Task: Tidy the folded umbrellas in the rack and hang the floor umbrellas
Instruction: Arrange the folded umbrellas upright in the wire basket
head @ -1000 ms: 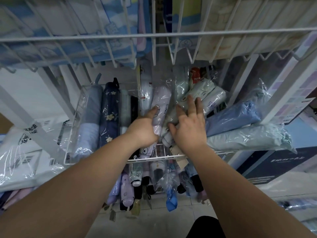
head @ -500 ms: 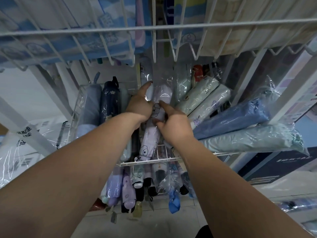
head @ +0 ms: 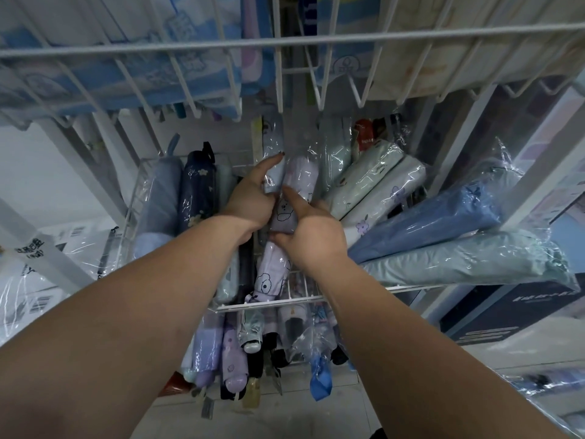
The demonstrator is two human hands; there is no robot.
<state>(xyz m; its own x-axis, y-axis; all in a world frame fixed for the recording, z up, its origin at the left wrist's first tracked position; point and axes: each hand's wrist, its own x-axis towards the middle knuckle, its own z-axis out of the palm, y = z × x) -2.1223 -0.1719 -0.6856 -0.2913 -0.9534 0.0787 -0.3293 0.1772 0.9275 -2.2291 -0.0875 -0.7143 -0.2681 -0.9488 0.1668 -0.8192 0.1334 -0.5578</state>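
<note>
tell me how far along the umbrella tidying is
Done: grey umbrella and navy umbrella lie straight, side by side, at the left of the rack. In hand: right hand grips the lilac umbrella, left hand against it. Left: blue umbrella and mint umbrella on the right lie askew; no hanging of floor umbrellas shows.

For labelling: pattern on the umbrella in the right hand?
Lilac umbrella with cartoon animal prints; head view.

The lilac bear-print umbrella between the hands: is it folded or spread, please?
Folded: the lilac umbrella is a tight roll in clear wrap in the wire rack, held by the left hand and right hand.
</note>
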